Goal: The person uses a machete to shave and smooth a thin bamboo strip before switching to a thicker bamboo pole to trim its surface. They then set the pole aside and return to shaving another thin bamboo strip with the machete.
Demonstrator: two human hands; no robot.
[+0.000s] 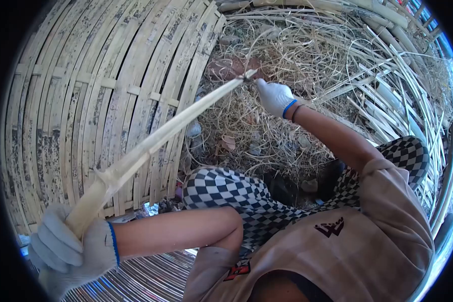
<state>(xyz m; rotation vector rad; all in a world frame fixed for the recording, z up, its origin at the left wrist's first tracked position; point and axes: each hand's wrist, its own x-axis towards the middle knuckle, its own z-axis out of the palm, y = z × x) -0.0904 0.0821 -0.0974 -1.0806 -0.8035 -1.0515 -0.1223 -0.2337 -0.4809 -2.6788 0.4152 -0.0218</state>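
Observation:
A long split bamboo pole (173, 125) runs diagonally from the lower left up to the middle of the view, with a raised node near its thick end. My left hand (68, 246), in a white knit glove with blue cuff, is closed around that thick end. At the far, narrow end my right hand (276, 97), gloved the same way, is closed, its thumb side right beside a small dark spot on the bamboo. What it grips is mostly hidden, and I cannot tell its kind. A thin pale strip (254, 43) curls up from that end.
A woven bamboo panel (110, 100) fills the left side. Curly bamboo shavings (287, 65) cover the ground ahead, around a reddish brick (224, 69). Long split strips (387, 85) lie piled on the right. My checkered trouser legs (226, 189) are bent below.

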